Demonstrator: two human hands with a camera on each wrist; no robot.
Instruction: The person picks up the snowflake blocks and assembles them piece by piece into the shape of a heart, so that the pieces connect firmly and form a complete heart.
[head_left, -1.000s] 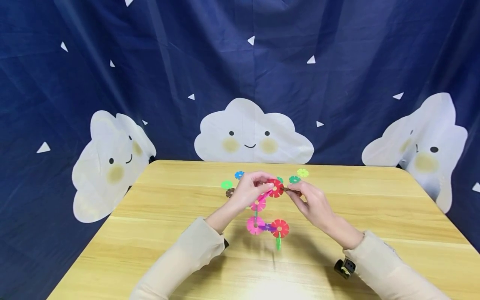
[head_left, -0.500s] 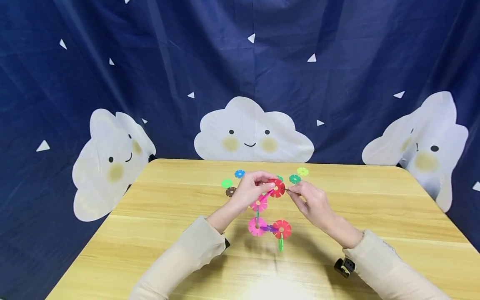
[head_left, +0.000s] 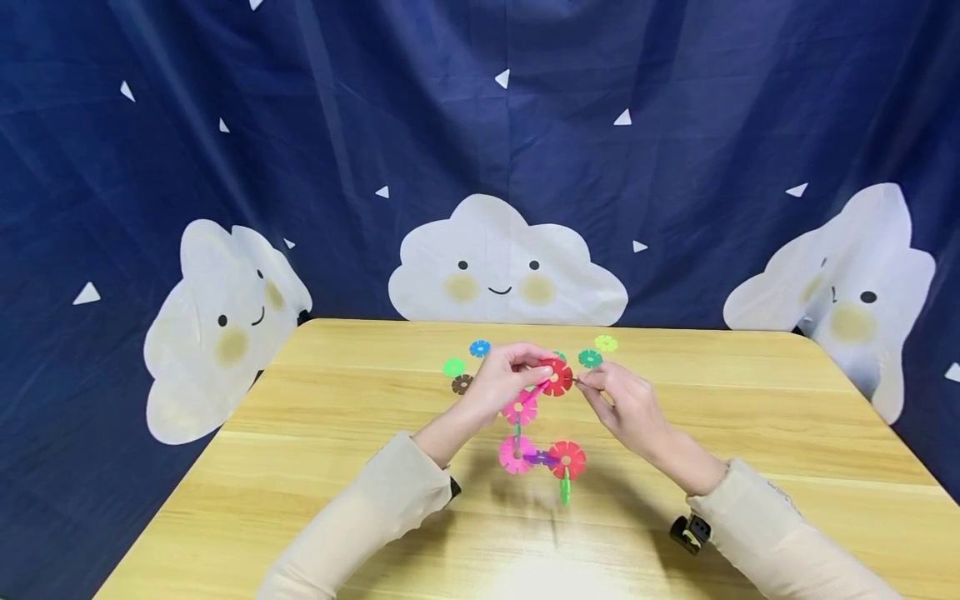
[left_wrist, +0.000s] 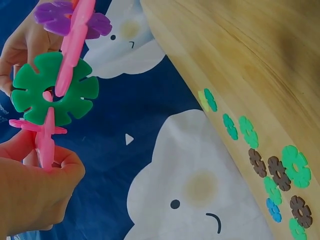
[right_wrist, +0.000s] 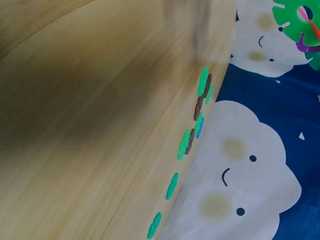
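Between the hands hangs a chain of slotted plastic flower discs. My left hand (head_left: 501, 385) pinches its upper end, thumb on a red disc (head_left: 557, 379). My right hand (head_left: 626, 408) pinches a brown disc (head_left: 577, 381), seen edge-on at the red disc's right rim; how deep it sits there is too small to tell. Below hang pink discs (head_left: 517, 455), a purple disc (head_left: 540, 457), another red disc (head_left: 567, 460) and a bright green disc (head_left: 566, 487). In the left wrist view, my left fingers are at a pink disc (left_wrist: 47, 150) joined to a green disc (left_wrist: 82, 95).
Loose discs lie along the table's far side: blue (head_left: 480, 348), light green (head_left: 453, 367), brown (head_left: 462, 384), dark green (head_left: 590, 358) and yellow-green (head_left: 606, 343). The wooden table (head_left: 300, 500) ends at a dark blue curtain (head_left: 510, 150) with printed clouds.
The red disc and the chain have shifted slightly right. The brown disc at the right fingertips shows less than before. Both hands have otherwise stayed nearly in place.
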